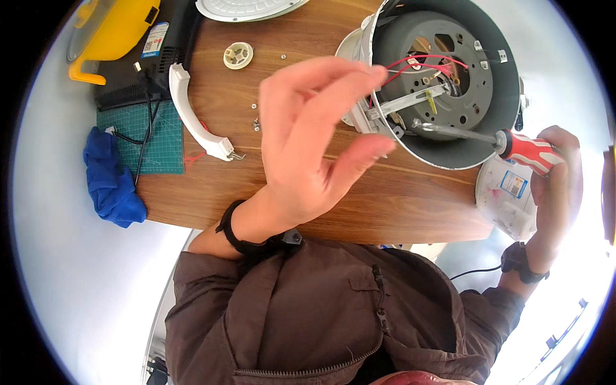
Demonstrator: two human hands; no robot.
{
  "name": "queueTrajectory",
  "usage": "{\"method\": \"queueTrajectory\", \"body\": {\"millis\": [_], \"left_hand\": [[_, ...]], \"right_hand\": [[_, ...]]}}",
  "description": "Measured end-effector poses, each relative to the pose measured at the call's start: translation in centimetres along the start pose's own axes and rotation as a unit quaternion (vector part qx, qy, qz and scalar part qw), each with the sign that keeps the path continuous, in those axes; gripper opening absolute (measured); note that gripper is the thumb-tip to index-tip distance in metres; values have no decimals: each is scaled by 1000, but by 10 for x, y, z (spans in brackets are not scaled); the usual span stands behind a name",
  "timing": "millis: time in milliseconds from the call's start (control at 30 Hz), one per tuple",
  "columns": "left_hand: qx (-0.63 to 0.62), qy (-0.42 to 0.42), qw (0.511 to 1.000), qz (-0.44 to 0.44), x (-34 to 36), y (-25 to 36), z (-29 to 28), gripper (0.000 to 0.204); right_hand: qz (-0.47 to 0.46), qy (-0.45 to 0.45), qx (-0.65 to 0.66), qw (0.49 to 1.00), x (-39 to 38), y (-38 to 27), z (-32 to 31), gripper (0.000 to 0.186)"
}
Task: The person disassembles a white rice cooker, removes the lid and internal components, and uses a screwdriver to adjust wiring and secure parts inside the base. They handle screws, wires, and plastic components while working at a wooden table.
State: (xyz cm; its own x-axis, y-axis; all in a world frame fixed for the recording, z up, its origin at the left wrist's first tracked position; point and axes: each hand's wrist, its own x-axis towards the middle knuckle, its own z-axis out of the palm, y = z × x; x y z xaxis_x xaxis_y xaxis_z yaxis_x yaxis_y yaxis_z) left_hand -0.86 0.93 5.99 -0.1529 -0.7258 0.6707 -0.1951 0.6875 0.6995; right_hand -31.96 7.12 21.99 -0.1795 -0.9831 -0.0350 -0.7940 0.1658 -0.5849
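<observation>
My right hand [557, 170] is wrapped round the red and white handle of a screwdriver [527, 151]. Its metal shaft points left across the near rim of a round grey metal housing [449, 151], which looks like the body of a rice cooker. Whether the tip touches anything inside I cannot tell. Red wires [427, 61], a metal bracket and a yellow-green piece show inside that housing. My left hand [314, 131] hovers over the table just left of the housing, thumb and fingers apart, nothing between them.
A white curved handle [196, 122] lies left on the wooden table [308, 226]. Beyond are a round cream part [238, 56], small screws [256, 124] and a white lid [250, 8]. Farther left: a green cutting mat [163, 144], blue cloth [112, 183] and yellow case [122, 32].
</observation>
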Motion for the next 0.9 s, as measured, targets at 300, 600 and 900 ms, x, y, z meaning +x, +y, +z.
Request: {"method": "queueTrajectory", "body": {"millis": [300, 600, 900], "left_hand": [[-159, -84, 979, -99, -2, 19, -7, 25], [-137, -85, 983, -87, -1, 32, -13, 21], [-20, -55, 998, -32, -1, 36, -6, 25]], "right_hand": [[-48, -19, 37, 998, -8, -9, 8, 58], [-18, -42, 60, 997, -14, -3, 11, 55], [-129, -23, -31, 991, -16, 6, 3, 49]]}}
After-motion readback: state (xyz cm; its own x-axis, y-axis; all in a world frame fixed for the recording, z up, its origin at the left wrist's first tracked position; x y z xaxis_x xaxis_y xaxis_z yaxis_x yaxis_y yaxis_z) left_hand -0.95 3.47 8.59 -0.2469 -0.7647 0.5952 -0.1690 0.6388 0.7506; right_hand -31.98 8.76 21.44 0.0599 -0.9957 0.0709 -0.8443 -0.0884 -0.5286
